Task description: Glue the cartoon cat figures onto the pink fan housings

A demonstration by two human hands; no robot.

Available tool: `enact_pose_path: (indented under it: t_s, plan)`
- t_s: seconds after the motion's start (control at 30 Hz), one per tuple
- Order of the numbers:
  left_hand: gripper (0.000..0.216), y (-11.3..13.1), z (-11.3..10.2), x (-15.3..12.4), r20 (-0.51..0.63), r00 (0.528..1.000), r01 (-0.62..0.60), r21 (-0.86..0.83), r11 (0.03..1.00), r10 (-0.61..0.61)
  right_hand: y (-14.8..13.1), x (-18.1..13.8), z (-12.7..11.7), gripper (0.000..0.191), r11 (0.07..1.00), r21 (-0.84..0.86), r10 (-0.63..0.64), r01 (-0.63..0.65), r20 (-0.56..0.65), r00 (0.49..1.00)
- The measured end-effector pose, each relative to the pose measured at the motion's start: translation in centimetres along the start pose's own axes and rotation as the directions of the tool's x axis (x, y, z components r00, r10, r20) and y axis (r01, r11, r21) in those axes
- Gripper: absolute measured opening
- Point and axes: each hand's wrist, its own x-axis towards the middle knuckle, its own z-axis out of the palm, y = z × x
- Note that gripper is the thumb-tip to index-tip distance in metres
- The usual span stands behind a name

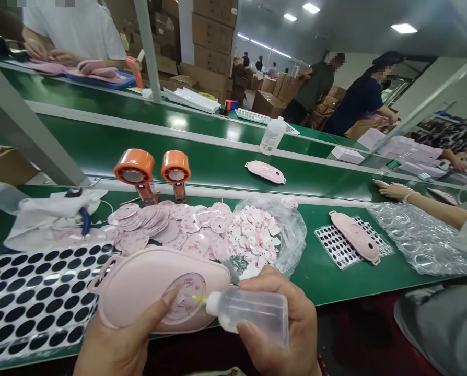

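The round panel on the pink oval device (pixel 159 290) carried tiny printed script, too small to read for certain, and the label on the white bottle (pixel 272 136) at upper center was just as unreadable. The device lay at lower left, held over the edge of the green conveyor belt (pixel 312 271). The left hand (pixel 116 344) supported it, with the thumb (pixel 166 305) extended across its face and the other fingers hidden beneath. The right hand (pixel 272 324) was closed around a clear plastic squeeze bottle (pixel 249 310), its fingers wrapped over the top and its thumb below. The bottle lay almost level, and its yellow nozzle tip (pixel 199 298) pointed at the round panel, right at the panel's edge. Just beyond lay a spread of round pink stickers (pixel 151 224) and a clear bag of small white-and-pink pieces (pixel 253 240). At right, a co-worker's hand (pixel 394 191) rested on the far side of the bubble wrap (pixel 417 240).
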Motion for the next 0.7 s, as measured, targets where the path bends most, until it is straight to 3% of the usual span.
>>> enact_pose_path:
  t_s: [0.1,0.3,0.53,0.7]
  plan:
    - [0.091,0.0,-0.6,-0.3,-0.045,0.998,-0.03,0.043,0.999,0.032,-0.5,0.3,0.8,0.01,1.0,-0.027,-0.006,0.007,0.024,1.0]
    - [0.064,0.4,-1.0,-0.4,-0.134,0.991,-0.013,0.074,0.997,0.023,-0.8,-0.2,1.8,0.018,1.0,-0.02,-0.018,0.018,0.035,0.999]
    - [0.062,-2.4,-3.6,0.3,0.015,0.987,-0.161,0.116,0.98,0.16,-1.3,0.6,1.4,0.011,0.993,-0.098,-0.068,0.072,0.046,0.997]
    - [0.082,-2.0,-2.6,0.1,0.013,0.999,-0.04,-0.005,0.999,0.04,-1.4,1.1,0.8,0.006,0.983,-0.16,-0.075,0.088,0.087,0.993]
